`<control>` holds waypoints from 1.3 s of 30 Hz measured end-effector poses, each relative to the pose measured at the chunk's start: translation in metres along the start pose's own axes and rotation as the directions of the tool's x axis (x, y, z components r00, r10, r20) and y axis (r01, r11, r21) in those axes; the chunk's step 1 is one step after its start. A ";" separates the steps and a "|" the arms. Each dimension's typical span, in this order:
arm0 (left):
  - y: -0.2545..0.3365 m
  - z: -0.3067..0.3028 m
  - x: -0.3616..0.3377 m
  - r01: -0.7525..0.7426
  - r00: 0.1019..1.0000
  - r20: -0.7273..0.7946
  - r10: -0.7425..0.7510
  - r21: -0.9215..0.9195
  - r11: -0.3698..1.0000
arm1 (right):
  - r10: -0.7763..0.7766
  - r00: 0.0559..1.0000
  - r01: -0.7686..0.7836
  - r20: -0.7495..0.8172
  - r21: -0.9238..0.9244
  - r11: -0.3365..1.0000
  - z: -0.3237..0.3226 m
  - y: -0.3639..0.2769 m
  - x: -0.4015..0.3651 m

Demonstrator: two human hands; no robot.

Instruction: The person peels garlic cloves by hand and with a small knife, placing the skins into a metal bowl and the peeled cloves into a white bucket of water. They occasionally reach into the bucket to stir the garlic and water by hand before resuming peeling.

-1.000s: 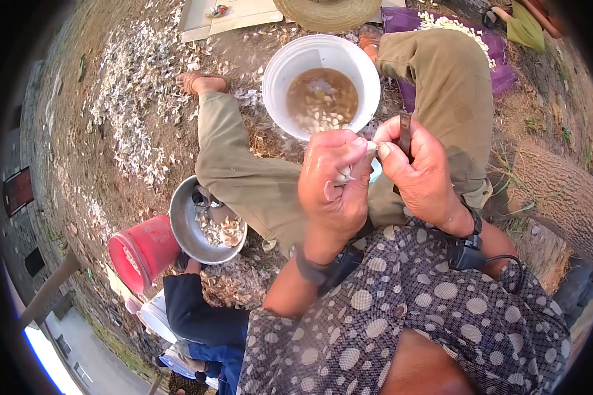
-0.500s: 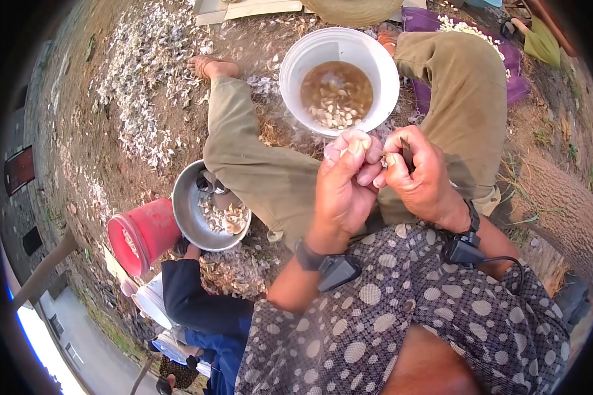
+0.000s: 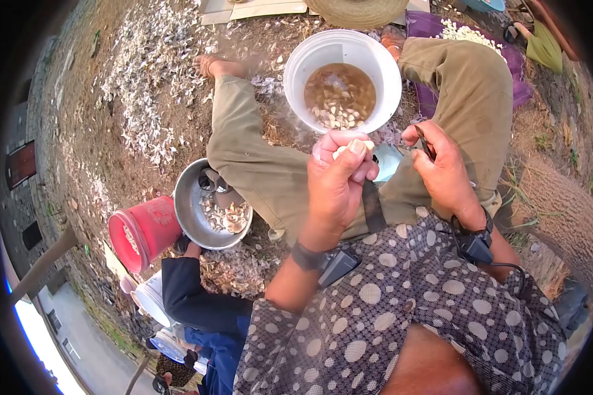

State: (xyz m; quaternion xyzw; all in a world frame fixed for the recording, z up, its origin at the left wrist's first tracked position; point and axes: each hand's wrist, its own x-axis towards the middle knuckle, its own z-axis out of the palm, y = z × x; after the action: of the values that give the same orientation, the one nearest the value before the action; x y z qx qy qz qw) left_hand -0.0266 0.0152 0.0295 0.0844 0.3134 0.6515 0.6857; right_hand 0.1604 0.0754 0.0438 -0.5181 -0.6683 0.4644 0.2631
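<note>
White garlic clove (image 3: 350, 149) sits pinched in the left hand (image 3: 339, 185), fingers hiding most. At 3 o'clock the right hand (image 3: 445, 174) grips a small knife (image 3: 424, 141). A white bucket (image 3: 308, 58) at 12, metal bowl (image 3: 186, 197) at 9.

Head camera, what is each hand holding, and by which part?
The left hand pinches a pale clove by its lower part, only its top showing. The right hand holds a small dark blade by its lower end, tip above the grip.
</note>
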 end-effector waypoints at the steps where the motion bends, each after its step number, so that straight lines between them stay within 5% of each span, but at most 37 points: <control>1: -0.002 0.003 -0.001 -0.017 0.999 -0.027 0.018 0.042 0.999 | 0.015 1.000 -0.014 0.026 -0.036 0.999 -0.006 -0.007 0.002; 5: -0.007 0.010 -0.003 -0.049 0.995 -0.075 0.061 0.155 0.987 | 0.107 0.968 -0.060 0.227 -0.204 0.977 -0.023 -0.013 0.008; 8: -0.008 0.009 -0.004 -0.043 0.996 -0.070 0.054 0.154 0.987 | 0.022 0.979 0.045 0.204 -0.321 0.946 -0.025 0.000 0.008; 11: -0.009 0.006 -0.003 -0.043 0.997 -0.058 0.051 0.131 0.990 | -0.150 0.988 0.153 0.027 -0.201 0.968 -0.014 0.008 0.004; 14: -0.009 0.005 -0.004 -0.044 0.995 -0.085 0.053 0.109 0.993 | -0.087 0.992 0.098 0.088 -0.128 0.987 -0.018 0.007 0.000; 17: -0.009 -0.001 -0.004 -0.052 0.990 -0.125 0.066 0.114 0.992 | 0.201 0.948 -0.179 0.246 -0.111 0.978 -0.028 -0.012 0.001; 26: -0.001 -0.011 -0.009 -0.079 0.980 -0.159 0.117 0.228 0.970 | -0.149 0.981 0.153 -0.125 0.023 0.988 -0.026 0.012 0.014; 29: -0.007 -0.011 -0.010 -0.049 0.988 -0.120 0.094 0.334 0.941 | -0.076 0.995 0.082 -0.058 0.107 0.991 -0.032 -0.001 0.013; 35: -0.019 0.004 -0.006 0.070 0.994 -0.104 -0.035 0.356 0.932 | -0.205 0.947 0.163 0.249 0.181 0.970 -0.007 -0.018 -0.003; 39: -0.018 0.003 -0.004 0.129 0.986 -0.139 -0.092 0.287 0.949 | -0.212 0.959 0.174 0.189 0.201 0.964 0.002 -0.002 -0.005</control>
State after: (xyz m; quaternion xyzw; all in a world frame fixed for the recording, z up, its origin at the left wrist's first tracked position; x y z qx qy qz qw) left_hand -0.0098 0.0098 0.0233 0.1273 0.4533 0.5618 0.6802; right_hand 0.1591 0.0701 0.0451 -0.3723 -0.6944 0.5474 0.2820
